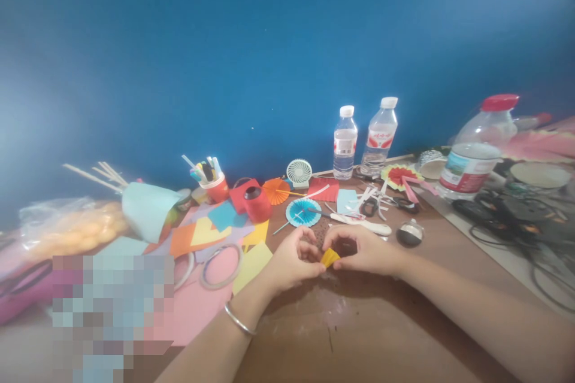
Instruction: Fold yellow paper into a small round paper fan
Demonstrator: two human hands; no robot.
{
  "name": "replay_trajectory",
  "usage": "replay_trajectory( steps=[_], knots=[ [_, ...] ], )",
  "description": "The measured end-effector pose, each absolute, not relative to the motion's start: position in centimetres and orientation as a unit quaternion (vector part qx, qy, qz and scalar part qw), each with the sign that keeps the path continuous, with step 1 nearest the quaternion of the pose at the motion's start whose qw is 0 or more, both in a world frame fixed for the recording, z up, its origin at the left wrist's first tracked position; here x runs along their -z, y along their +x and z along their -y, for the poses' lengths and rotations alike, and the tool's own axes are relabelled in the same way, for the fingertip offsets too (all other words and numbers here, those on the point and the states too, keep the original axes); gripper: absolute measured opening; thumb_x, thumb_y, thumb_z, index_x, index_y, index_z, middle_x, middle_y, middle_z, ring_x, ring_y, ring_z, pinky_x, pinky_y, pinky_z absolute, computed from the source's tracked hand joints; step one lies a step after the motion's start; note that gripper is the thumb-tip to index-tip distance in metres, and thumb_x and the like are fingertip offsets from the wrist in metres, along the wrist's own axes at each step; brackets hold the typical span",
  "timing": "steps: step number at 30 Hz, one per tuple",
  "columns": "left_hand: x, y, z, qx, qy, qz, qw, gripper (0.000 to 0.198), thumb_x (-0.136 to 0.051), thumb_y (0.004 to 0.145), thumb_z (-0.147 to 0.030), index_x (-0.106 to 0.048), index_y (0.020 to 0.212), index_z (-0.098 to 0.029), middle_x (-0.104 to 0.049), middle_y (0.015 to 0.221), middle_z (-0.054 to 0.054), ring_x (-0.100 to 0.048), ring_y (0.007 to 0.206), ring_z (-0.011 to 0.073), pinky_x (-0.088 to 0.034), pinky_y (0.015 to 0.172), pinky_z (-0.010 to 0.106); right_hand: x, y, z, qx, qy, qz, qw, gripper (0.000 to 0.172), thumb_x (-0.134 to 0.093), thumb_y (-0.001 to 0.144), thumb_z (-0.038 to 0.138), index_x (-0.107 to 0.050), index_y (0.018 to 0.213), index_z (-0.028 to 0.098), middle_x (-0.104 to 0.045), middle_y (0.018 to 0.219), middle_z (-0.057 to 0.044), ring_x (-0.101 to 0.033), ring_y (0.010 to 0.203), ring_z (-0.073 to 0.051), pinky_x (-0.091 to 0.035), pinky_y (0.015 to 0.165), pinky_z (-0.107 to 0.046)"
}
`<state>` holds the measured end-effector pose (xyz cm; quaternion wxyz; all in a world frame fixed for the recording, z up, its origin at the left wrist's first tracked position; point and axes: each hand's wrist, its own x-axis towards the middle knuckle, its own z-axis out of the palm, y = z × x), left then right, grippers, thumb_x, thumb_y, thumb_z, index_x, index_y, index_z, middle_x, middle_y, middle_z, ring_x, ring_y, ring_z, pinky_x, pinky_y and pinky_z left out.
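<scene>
Brown table [359, 341], small folded yellow paper [329, 257]

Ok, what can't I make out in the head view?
Head view:
yellow folded paper: mostly covered by fingers of the left hand and right hand.
brown piece behind them: lower part hidden by the hands.
bottle labels: too blurred to read.
cables: cut off by the right edge.
lower left: pixelated over.

Craft table [359, 341] strewn with coloured paper [251, 263]
</scene>
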<state>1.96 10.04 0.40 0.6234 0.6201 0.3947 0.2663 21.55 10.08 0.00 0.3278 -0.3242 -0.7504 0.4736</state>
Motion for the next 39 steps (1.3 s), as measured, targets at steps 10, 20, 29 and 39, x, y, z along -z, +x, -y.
replay_trajectory(
  steps=[10, 20, 29, 39],
  knots=[
    [-0.9, 2.4, -10.1, -0.299, 0.634, -0.383, 0.601, 0.015, -0.063, 0.065, -0.022, -0.051, 0.07, -0.014, -0.052, 0.064, -0.001, -0.048, 0.058, 0.0085, -0.038, 0.056, 0.021, 0.7, 21.0, -10.1, -0.472, -0.366, 0.698, 0.395, 0.018, -0.071, 0.06, 0.026, -0.063, 0.073, 0.016, -0.062, 0.077, -0.002, -0.057, 0.072, -0.014, -0.045, 0.068, -0.027],
    [-0.5, 2.9, -9.7, -0.336, 0.573, -0.396, 0.634, 0.018, -0.066, 0.063, -0.024, -0.055, 0.071, -0.012, -0.06, 0.064, 0.002, -0.052, 0.054, 0.0099, -0.041, 0.054, 0.023, 0.9, 20.4, -9.8, -0.497, -0.391, 0.661, 0.404, 0.017, -0.072, 0.058, 0.024, -0.063, 0.068, 0.015, -0.062, 0.07, -0.001, -0.057, 0.067, -0.013, -0.045, 0.063, -0.025],
    [-0.8, 3.1, -9.4, -0.381, 0.536, -0.398, 0.639, 0.018, -0.067, 0.064, -0.025, -0.056, 0.067, -0.012, -0.059, 0.06, 0.002, -0.051, 0.056, 0.0089, -0.039, 0.057, 0.022, 0.9, 20.1, -9.5, -0.457, -0.393, 0.654, 0.457, 0.019, -0.07, 0.059, 0.023, -0.059, 0.072, 0.017, -0.062, 0.069, 0.0, -0.058, 0.065, -0.013, -0.047, 0.063, -0.026],
    [-0.7, 3.4, -9.1, -0.422, 0.494, -0.427, 0.629, 0.023, -0.069, 0.062, -0.027, -0.061, 0.078, -0.013, -0.06, 0.069, 0.002, -0.053, 0.06, 0.0098, -0.042, 0.059, 0.023, 0.9, 20.1, -9.1, -0.396, -0.424, 0.656, 0.483, 0.005, -0.063, 0.068, 0.023, -0.065, 0.071, 0.019, -0.067, 0.069, -0.001, -0.061, 0.066, -0.015, -0.048, 0.064, -0.025]
  ],
)
